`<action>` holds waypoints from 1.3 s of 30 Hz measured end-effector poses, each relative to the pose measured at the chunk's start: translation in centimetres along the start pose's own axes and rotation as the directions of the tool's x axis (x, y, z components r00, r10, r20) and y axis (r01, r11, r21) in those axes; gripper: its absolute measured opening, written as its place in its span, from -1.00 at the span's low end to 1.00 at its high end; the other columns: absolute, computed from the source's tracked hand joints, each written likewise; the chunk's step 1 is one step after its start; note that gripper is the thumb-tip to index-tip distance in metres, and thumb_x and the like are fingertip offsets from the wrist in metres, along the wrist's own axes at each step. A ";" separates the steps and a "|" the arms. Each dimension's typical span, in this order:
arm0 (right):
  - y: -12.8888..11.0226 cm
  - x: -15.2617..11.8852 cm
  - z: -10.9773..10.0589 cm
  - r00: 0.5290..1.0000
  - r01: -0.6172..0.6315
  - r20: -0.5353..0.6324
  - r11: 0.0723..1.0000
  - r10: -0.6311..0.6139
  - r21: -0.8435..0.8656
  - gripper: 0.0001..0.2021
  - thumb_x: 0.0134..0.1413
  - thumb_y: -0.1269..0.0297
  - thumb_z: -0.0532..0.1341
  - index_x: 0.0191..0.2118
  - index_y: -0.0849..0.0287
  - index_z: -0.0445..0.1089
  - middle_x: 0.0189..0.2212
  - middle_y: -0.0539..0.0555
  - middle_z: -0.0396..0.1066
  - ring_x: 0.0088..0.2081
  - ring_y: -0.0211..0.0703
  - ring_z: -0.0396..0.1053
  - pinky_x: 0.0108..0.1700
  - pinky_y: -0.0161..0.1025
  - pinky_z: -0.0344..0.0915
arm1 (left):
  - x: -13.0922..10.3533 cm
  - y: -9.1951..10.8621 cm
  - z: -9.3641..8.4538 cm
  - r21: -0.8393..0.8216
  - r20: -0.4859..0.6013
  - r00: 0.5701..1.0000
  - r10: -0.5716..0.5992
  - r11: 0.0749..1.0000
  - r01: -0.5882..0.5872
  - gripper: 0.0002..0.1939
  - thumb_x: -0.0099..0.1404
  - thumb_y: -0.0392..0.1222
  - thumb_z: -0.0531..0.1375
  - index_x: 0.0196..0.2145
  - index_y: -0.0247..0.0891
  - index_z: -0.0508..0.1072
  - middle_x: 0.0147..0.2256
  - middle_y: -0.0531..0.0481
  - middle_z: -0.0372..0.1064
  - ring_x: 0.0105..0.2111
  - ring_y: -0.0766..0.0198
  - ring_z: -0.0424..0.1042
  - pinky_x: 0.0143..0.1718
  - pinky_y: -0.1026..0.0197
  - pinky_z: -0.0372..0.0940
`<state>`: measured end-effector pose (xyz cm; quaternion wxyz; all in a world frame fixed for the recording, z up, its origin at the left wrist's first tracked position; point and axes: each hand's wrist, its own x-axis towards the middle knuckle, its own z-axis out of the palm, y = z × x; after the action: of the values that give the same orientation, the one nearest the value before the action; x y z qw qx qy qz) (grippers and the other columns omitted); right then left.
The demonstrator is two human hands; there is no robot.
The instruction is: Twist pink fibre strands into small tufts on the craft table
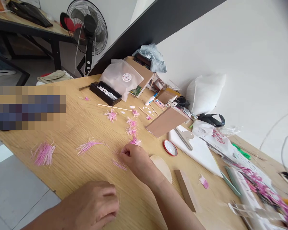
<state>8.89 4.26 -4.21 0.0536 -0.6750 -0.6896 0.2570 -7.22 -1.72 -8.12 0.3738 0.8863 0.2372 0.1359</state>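
Observation:
My right hand (136,159) is closed in a pinch low over the wooden table; whatever is between its fingertips is hidden. A few loose pink threads (119,164) lie right beside its fingers. Just beyond the knuckles is a pink thread tuft (135,141), in line with more frayed tufts (131,130). My left hand (99,203) rests near the table's front edge, fingers curled under, their tips out of sight. To its upper left lie a thick bundle of pink threads (43,154) and a thinner, spread bunch (90,146). A round wooden disc (162,166) is partly behind my right wrist.
A wood block (186,190), a red-rimmed lid (170,148) and an upright brown board (168,119) stand to the right. Farther back are a black tray (105,93) of white pieces, a glue bottle (151,99) and a frosted bag (120,76). Clutter lines the right side.

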 end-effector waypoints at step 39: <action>0.1 -1.6 -0.5 0.999 -0.027 0.031 0.999 0.026 0.029 -0.81 -0.14 0.50 0.05 -0.66 0.17 0.13 -0.69 -0.10 0.11 -0.60 -0.36 0.03 -0.57 -0.37 -0.08 | 0.1 0.8 -0.8 0.071 0.001 1.000 0.004 0.997 -0.004 -0.79 0.24 -0.42 0.08 -0.52 -0.27 0.21 -0.45 0.13 0.29 -0.44 0.39 0.28 -0.45 0.35 0.13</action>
<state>9.27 2.88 -3.40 0.0494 -0.6793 -0.6774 0.2779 -7.21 -1.62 -6.97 0.3418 0.8996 0.2401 0.1279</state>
